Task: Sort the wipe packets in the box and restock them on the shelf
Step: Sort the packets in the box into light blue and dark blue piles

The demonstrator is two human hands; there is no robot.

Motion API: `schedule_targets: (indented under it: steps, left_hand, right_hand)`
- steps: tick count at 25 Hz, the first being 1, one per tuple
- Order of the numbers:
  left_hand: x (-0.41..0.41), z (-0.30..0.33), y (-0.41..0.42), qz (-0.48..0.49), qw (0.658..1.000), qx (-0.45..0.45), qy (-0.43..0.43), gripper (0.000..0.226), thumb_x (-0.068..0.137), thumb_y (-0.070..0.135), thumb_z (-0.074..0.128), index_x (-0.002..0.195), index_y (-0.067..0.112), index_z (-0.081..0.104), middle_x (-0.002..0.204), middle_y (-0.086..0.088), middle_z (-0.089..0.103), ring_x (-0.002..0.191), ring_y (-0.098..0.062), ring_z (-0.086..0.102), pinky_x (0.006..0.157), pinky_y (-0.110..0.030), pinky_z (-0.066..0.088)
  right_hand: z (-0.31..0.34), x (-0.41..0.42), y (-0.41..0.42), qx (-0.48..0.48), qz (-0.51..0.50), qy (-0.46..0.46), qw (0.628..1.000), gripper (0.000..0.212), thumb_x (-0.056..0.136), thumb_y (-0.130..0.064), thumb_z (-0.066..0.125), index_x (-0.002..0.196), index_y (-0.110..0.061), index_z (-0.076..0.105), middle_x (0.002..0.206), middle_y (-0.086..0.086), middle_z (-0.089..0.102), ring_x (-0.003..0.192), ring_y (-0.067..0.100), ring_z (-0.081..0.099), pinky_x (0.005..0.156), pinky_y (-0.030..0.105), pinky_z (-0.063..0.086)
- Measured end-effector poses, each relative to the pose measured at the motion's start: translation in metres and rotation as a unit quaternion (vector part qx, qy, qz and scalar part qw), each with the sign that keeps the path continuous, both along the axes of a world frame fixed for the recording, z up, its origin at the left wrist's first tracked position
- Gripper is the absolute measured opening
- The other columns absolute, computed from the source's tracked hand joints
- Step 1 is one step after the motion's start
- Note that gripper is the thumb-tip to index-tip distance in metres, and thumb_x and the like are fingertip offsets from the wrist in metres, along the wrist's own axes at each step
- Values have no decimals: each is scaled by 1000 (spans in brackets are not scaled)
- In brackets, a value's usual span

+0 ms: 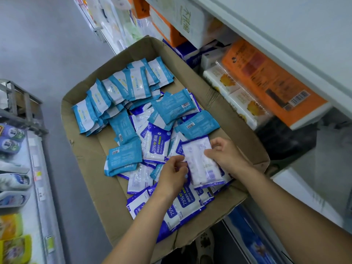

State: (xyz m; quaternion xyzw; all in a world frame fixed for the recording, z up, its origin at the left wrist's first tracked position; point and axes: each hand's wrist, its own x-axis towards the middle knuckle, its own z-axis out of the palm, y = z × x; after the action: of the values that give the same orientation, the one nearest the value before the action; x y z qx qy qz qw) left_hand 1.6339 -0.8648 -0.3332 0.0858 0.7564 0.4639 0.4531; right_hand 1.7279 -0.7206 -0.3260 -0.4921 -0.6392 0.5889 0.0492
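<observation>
A soft, slick, light stack of purple-edged wipe packets (202, 162) is pinched over the cardboard box (89, 168) by the right hand (226, 155) and left hand (171, 178), best gripped across the short edges.

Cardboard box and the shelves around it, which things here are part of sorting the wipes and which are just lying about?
Part of the job:
open brown cardboard box
light blue wipe packets
dark blue and white alcohol wipe packets
white packet stack held by both hands, left, right

Just lying about:
orange tissue pack on the right shelf
yellow pouches on the left shelf
</observation>
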Motion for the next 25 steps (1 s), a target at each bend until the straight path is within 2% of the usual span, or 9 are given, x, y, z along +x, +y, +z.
schedule_targets:
  steps: [3, 5, 7, 10, 12, 16, 19, 22, 25]
  left_hand:
    - [-11, -7, -2, -7, 995, -14, 95, 24, 98, 11, 51, 120, 17, 59, 93, 2, 62, 81, -8, 58, 76, -28, 53]
    - [-21, -10, 3, -7, 988, -9, 153, 22, 97, 12, 52, 116, 18, 61, 94, 3, 64, 79, -4, 57, 70, -13, 46]
    - [-36, -12, 8, -13, 977, -8, 214, 23, 94, 8, 54, 114, 16, 62, 102, 1, 65, 87, -7, 58, 75, -11, 45]
    - [-65, -15, 15, -10, 949, -21, 314, 26, 92, 9, 56, 116, 14, 62, 114, -4, 61, 104, -18, 56, 95, -32, 46]
    - [-85, -10, 28, -28, 925, -28, 378, 28, 92, 10, 56, 120, 13, 61, 117, -4, 57, 111, -19, 52, 96, -28, 40]
    - [-113, -2, 77, -127, 872, 16, 472, 37, 90, 16, 60, 126, 13, 57, 132, -3, 53, 123, -20, 43, 102, -28, 34]
    - [-127, -15, 105, -292, 797, -43, 526, 65, 82, 33, 71, 138, 13, 46, 144, -5, 41, 132, -23, 36, 108, -34, 32]
    - [-135, -26, 112, -335, 729, -87, 591, 62, 77, 31, 74, 130, 11, 49, 134, -10, 46, 117, -30, 44, 88, -40, 45]
    - [-144, -27, 109, -284, 720, -57, 631, 36, 76, 14, 74, 108, 6, 60, 109, -13, 56, 92, -33, 54, 52, -37, 41]
  right_hand:
    - [4, 2, -3, 302, 213, -211, 905, 14, 85, -18, 59, 95, -16, 49, 87, 3, 60, 79, 25, 60, 66, 32, 46]
    - [0, -2, -17, 311, 296, -252, 867, 22, 88, -24, 58, 104, -16, 46, 102, 7, 58, 92, 29, 60, 69, 32, 43]
    - [-10, -5, -27, 225, 309, -228, 895, 25, 89, -38, 60, 98, -16, 50, 98, 2, 60, 88, 23, 59, 69, 31, 43]
    - [-20, -13, -15, 80, 143, -156, 974, 22, 89, -38, 61, 84, -17, 58, 71, 1, 65, 56, 16, 61, 55, 28, 48]
    - [-21, -27, 4, 1, -9, -115, 993, 21, 91, -34, 62, 88, -13, 60, 69, 9, 65, 47, 20, 60, 47, 29, 50]
    - [-18, -58, 28, -196, -166, -64, 964, 28, 94, -36, 60, 105, -13, 47, 78, 18, 60, 39, 21, 61, 35, 24, 48]
    - [-27, -73, 31, -197, -195, -87, 957, 33, 91, -37, 64, 104, -11, 50, 68, 15, 60, 30, 15, 54, 33, 17, 41]
    - [-35, -82, 35, -181, -248, -86, 948, 38, 84, -31, 74, 106, -5, 58, 62, 8, 56, 33, 13, 46, 32, 13, 32]
    - [-29, -81, 33, -127, -242, -72, 959, 31, 81, -26, 76, 101, -6, 63, 66, 4, 59, 44, 12, 44, 30, 14, 29]
